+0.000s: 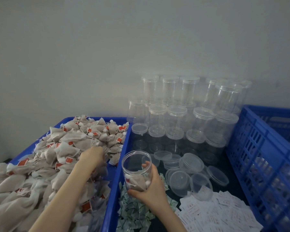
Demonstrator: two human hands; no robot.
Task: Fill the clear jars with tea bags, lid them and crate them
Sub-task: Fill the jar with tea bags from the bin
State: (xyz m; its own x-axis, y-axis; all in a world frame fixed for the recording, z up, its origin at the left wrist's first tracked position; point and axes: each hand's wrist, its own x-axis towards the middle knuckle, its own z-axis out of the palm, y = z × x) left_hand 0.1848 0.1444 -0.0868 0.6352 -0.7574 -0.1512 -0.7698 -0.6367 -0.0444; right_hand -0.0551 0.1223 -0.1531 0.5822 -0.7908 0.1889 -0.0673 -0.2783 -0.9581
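Plain grey wall (90,47) backs a work surface crowded with blue bins. At roughly 6 o'clock in the view, the right hand (151,186) grips an open clear jar (136,169) around its lower body, fingers curled about the base and thumb on the near side; the jar stands nearly upright, lidless, with a few tea bags settled in its bottom. Toward 9 o'clock of the jar, the left hand (94,156) reaches into the heap of tea bags (57,148) filling the blue tray (114,181); its fingers curl down among the bags, though whether they pinch one cannot be told. At 3 o'clock of the jar lie loose clear lids (191,164), and at 12 o'clock stand stacked lidded empty jars (182,111). White paper slips (216,210) and green sachets (134,210) spread at 5 o'clock. A blue slatted crate (261,156) sits far right.
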